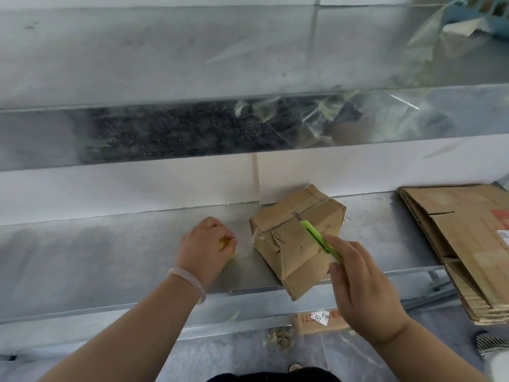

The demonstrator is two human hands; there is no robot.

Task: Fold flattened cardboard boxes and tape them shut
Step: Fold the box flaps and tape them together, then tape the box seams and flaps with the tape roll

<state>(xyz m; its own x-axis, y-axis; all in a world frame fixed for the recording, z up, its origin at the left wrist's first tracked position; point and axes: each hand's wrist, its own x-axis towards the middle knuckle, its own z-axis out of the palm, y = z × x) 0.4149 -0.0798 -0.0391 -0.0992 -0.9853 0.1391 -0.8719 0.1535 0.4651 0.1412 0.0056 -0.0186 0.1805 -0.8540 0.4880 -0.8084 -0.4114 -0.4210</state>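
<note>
Low and right of centre, the right hand (pixel 360 282) grips a slim lime-green plastic utility knife (pixel 316 238). Its tip is at the clear tape seam on top of the small, battered brown cardboard box (pixel 286 252), which sits mid-frame on the grey metal bench (pixel 110 244). Left of the box and apart from it, the left hand (pixel 206 244) curls round a small yellow object (pixel 223 242) too hidden to name. That hand would better steady the box, clear of the blade's path. A stack of flattened brown cardboard sheets (pixel 468 244) waits at the right edge.

A white slip (pixel 321 317) on the cardboard (pixel 305 326) under the table (pixel 110 257) bears handwritten digits, seemingly 5391. Red print on the flattened boxes (pixel 468 244) is illegible.
</note>
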